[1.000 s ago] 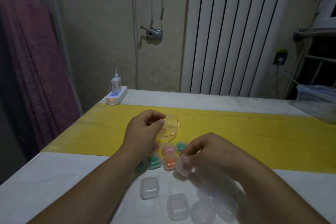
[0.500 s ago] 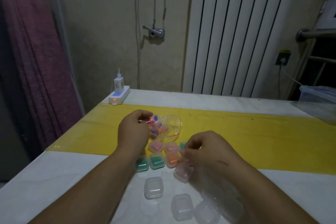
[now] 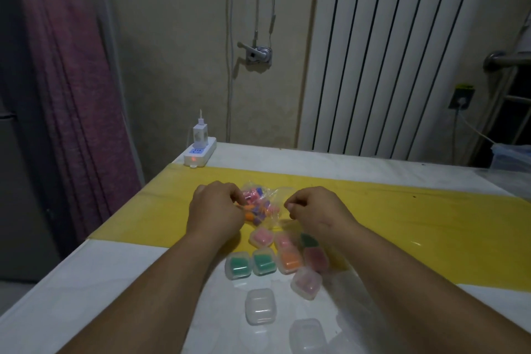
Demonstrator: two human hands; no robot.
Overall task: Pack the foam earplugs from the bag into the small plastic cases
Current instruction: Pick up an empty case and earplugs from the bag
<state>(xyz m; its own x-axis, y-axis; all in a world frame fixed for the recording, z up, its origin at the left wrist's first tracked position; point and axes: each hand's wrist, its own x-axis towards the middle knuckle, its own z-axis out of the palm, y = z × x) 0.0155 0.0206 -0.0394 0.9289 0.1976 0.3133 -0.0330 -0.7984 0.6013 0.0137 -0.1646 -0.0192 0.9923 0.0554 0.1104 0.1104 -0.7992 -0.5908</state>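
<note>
A clear bag (image 3: 274,211) of mixed-colour foam earplugs (image 3: 257,204) lies at centre frame on the yellow strip (image 3: 402,215) of a white table (image 3: 86,282). The left hand (image 3: 215,210) grips its left side with curled fingers, and the right hand (image 3: 313,210) pinches its right edge between thumb and fingertips. Just below, filled cases (image 3: 263,261) sit clustered, with empty cases (image 3: 260,306) lower still. A power strip (image 3: 199,152) sits at the table's upper-left corner, and a radiator (image 3: 402,52) stands at upper right.
</note>
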